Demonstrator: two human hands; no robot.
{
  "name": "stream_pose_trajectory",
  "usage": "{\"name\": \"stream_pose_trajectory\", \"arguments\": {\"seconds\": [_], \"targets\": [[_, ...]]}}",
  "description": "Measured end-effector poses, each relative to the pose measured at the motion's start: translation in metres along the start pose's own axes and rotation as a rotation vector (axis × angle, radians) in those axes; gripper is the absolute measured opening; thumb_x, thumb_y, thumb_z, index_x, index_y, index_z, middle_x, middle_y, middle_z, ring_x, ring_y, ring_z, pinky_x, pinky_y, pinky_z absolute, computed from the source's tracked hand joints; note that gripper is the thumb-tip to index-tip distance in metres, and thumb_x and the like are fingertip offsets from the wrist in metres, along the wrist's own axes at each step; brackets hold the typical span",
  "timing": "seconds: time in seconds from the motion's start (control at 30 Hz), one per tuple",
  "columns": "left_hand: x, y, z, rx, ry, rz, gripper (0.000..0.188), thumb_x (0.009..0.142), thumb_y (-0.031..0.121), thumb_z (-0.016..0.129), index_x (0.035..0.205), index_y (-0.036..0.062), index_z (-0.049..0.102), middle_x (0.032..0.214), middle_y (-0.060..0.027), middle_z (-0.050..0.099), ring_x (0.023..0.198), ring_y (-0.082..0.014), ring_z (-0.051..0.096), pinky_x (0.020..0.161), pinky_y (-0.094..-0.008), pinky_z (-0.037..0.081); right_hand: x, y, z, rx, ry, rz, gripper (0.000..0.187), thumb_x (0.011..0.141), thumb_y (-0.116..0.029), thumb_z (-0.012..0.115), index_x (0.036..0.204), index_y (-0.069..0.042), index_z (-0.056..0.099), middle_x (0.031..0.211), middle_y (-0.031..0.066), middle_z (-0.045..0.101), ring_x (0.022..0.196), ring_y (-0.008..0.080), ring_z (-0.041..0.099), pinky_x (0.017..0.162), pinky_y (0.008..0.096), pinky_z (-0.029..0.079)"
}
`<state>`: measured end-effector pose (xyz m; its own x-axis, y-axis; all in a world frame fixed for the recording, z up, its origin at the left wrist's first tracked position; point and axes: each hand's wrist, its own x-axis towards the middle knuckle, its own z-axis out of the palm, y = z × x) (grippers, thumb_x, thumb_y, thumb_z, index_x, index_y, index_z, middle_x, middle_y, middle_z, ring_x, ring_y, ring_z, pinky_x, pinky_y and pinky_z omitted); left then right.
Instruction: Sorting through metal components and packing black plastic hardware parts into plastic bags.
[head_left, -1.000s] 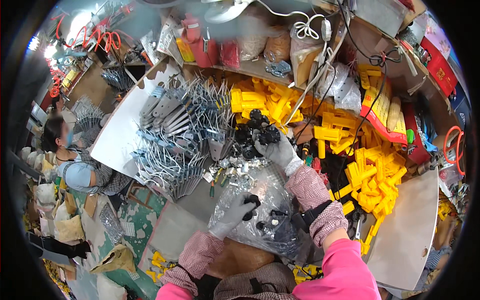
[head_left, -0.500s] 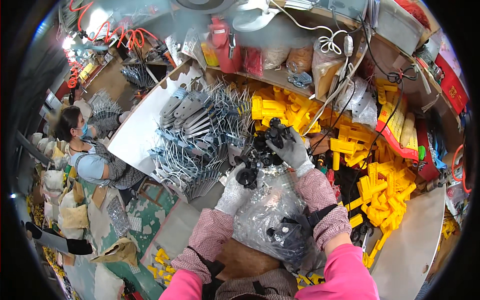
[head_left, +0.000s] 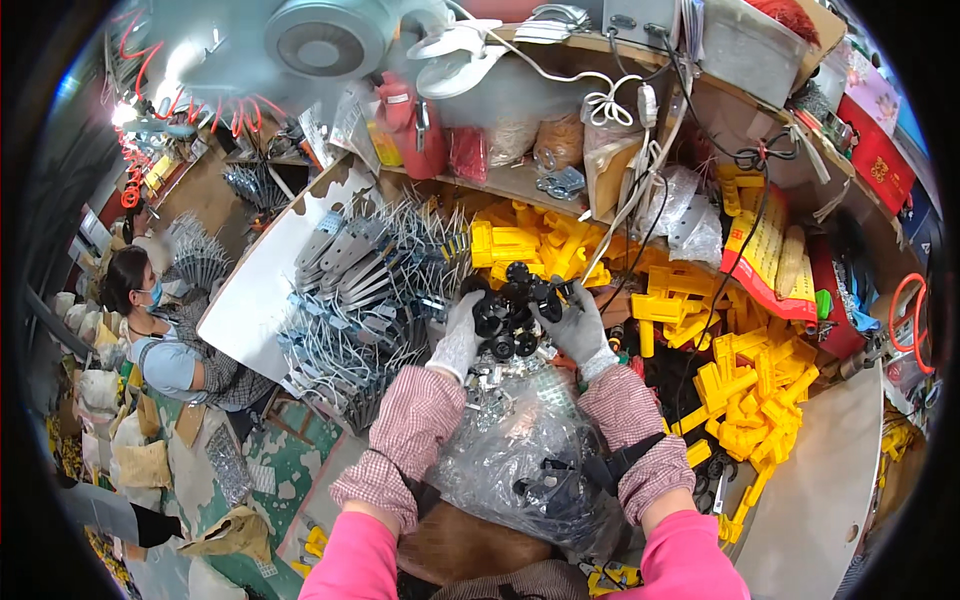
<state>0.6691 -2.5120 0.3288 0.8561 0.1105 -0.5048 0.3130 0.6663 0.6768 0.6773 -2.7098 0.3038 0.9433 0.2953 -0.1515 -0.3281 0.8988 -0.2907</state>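
A cluster of black plastic parts (head_left: 508, 312) with round knob-like ends lies between my two gloved hands. My left hand (head_left: 461, 338), in a pale speckled glove, curls against the left side of the cluster with black parts in its fingers. From the other side, my right hand (head_left: 581, 332), in a grey glove, closes on black parts at the right edge. Some fingertips are hidden behind the parts. Just nearer to me, small metal pieces (head_left: 490, 376) lie by a clear plastic bag (head_left: 530, 450) with dark parts showing inside.
Grey metal parts with white wires (head_left: 350, 310) are heaped at left; yellow plastic pieces (head_left: 755, 385) spread to the right. Behind stands a shelf (head_left: 540, 180) with bags and a red bottle-like container (head_left: 412, 130). Black cables (head_left: 715, 310) hang at right. A co-worker (head_left: 165, 330) sits at far left.
My left hand has moved away from me, to the left side of the black parts. My right hand has come lower, to their right side. The whole view has shifted slightly.
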Motion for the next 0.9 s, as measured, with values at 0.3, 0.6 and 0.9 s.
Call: {"name": "stream_pose_trajectory", "arguments": {"seconds": [0.3, 0.6, 0.9], "targets": [[0.024, 0.005, 0.044, 0.999, 0.057, 0.685, 0.036, 0.085, 0.020, 0.057, 0.113, -0.0018, 0.055, 0.100, -0.0177, 0.065, 0.094, -0.0321, 0.061, 0.083, -0.0335, 0.046, 0.026, 0.018, -0.006, -0.150, 0.060, -0.154, 0.030, 0.094, -0.033, 0.051, 0.115, -0.011, 0.055, 0.119, 0.0100, 0.061, 0.110, 0.0244, 0.059, 0.094, 0.0439, 0.045], [0.029, 0.011, 0.044, 1.323, 0.226, 0.668, 0.040, 0.082, 0.025, 0.062, 0.114, 0.0014, 0.053, 0.111, -0.0203, 0.062, 0.104, -0.0368, 0.060, 0.087, -0.0414, 0.046, 0.030, 0.028, -0.008, -0.131, 0.069, -0.164, 0.028, 0.094, -0.029, 0.055, 0.114, -0.010, 0.057, 0.112, 0.0073, 0.064, 0.105, 0.0223, 0.061, 0.092, 0.0422, 0.048], [-0.015, -0.016, 0.051, 1.501, 0.207, 1.134, 0.032, 0.077, 0.011, 0.062, 0.108, 0.0055, 0.057, 0.107, -0.0146, 0.060, 0.094, -0.0348, 0.059, 0.080, -0.0419, 0.049, 0.078, 0.016, -0.028, -1.444, 0.099, -0.567, 0.073, 0.079, -0.022, 0.065, 0.140, 0.004, 0.035, 0.122, 0.0206, 0.056, 0.112, 0.0258, 0.055, 0.096, 0.0309, 0.043]]}}
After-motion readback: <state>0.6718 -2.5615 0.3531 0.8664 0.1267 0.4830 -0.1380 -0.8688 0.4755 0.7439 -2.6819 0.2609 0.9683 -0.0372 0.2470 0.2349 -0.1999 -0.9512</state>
